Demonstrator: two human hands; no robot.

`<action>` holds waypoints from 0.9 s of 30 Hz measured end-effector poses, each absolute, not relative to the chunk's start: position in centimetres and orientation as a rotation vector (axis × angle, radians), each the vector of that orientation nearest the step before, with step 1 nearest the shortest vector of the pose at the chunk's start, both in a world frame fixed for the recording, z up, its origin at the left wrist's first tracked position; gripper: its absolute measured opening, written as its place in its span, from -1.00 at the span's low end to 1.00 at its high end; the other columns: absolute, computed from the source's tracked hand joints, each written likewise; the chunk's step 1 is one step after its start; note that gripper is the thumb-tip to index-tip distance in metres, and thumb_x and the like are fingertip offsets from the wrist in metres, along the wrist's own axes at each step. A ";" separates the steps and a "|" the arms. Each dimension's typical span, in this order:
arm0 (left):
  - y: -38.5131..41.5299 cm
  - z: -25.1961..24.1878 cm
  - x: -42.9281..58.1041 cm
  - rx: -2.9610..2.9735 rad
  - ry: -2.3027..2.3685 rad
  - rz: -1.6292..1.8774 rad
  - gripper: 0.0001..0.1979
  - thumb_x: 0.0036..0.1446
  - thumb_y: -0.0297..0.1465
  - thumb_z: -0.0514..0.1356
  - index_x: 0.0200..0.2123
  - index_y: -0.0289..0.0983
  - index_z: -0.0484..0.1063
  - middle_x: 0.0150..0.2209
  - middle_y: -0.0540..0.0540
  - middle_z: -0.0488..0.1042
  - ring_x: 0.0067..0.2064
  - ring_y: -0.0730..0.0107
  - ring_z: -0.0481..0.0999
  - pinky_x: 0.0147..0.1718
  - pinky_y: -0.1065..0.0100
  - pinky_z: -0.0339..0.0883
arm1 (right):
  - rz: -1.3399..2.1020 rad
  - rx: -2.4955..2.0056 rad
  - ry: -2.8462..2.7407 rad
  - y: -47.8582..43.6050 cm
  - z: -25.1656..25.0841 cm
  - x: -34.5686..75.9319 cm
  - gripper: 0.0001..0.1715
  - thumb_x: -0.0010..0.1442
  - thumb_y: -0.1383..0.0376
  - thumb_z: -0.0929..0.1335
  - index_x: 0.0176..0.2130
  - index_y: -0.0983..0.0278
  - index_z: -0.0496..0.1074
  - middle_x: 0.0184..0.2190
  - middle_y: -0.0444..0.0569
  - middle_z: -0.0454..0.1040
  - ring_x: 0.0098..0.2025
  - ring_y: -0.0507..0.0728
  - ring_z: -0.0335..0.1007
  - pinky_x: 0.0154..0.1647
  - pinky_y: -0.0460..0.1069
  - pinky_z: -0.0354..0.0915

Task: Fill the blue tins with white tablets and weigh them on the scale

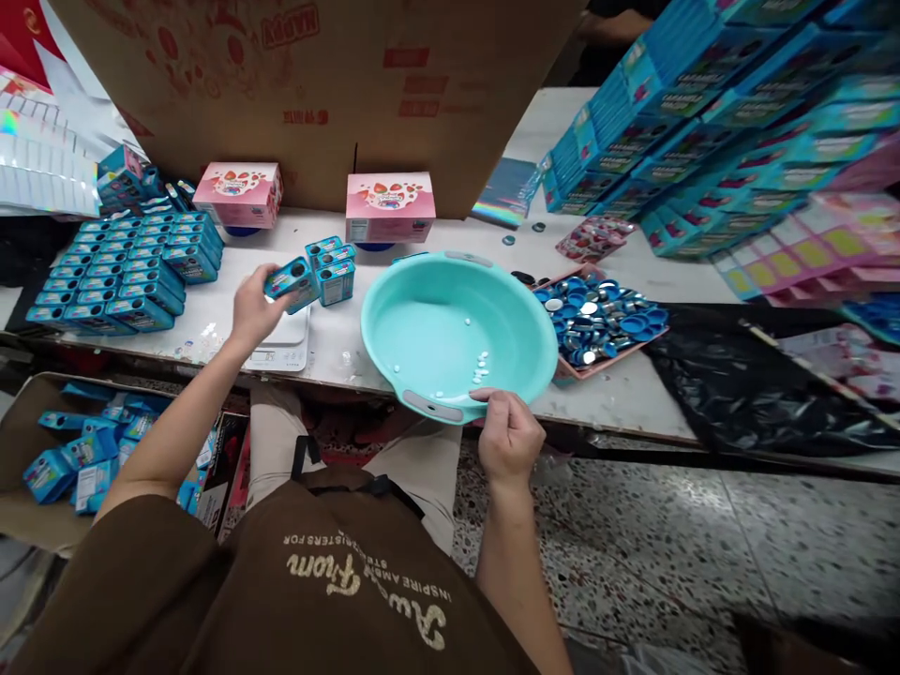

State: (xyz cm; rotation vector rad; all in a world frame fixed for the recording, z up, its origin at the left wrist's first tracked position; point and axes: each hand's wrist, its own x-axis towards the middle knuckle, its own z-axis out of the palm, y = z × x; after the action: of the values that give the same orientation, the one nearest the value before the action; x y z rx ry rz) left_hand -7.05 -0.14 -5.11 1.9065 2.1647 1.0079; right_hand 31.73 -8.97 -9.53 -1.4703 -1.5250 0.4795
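My left hand (257,307) grips a small blue box (292,281) with a dark round hole in its top, tilted above a white digital scale (279,358). Just right of it, several similar blue boxes (333,272) stand in a small group. A turquoise basin (394,323) sits in the middle of the table with several small white tablets (480,367) on its bottom. My right hand (512,433) is closed at the basin's near right rim, the index finger bent toward it. Whatever its fingers hold, if anything, is hidden.
Rows of blue boxes (127,272) stand at left. Below is a carton of more blue boxes (91,459). Two pink boxes (390,206) stand before a large cardboard box (337,103). Right are a tray of blue-and-silver caps (597,319), stacked blue cartons (653,112) and black plastic (731,375).
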 end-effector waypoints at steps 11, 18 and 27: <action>-2.2 -7.7 -11.2 1.683 2.224 0.930 -0.55 -0.03 -0.28 0.32 -0.04 -0.22 0.41 -0.11 -0.09 0.53 -0.10 0.17 0.49 -0.04 0.22 0.35 | 0.422 -1.422 -1.544 -8.9 -9.1 30.1 -0.52 0.36 0.12 0.16 -0.43 0.24 0.46 -0.40 0.02 0.57 -0.27 0.17 0.51 -0.15 0.07 0.35; -3.1 -8.3 -12.0 1.793 2.217 1.023 -0.13 -0.12 -0.13 0.40 0.24 -0.16 0.16 0.11 -0.23 0.40 0.14 0.01 0.38 0.10 0.05 0.28 | 0.400 -1.511 -1.524 -9.2 -9.1 31.0 -0.46 0.36 0.05 0.13 -0.43 0.24 0.46 -0.40 0.02 0.56 -0.26 0.17 0.50 -0.15 0.08 0.35; -10.5 -13.3 -16.8 1.241 2.479 1.346 -0.60 0.28 -0.11 -0.01 0.00 -0.25 0.32 -0.08 -0.22 0.51 -0.01 0.24 0.50 -0.04 0.24 0.34 | 0.408 -1.556 -1.515 -9.0 -9.5 30.9 -0.42 0.36 0.00 0.12 -0.41 0.25 0.47 -0.39 0.03 0.56 -0.28 0.17 0.50 -0.19 0.07 0.35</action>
State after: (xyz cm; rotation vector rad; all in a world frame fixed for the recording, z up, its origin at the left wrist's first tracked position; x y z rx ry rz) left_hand -16.76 -10.50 -13.32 1.2412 2.4794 1.3457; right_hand 30.89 -9.03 -9.54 -1.5556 -1.5148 0.4085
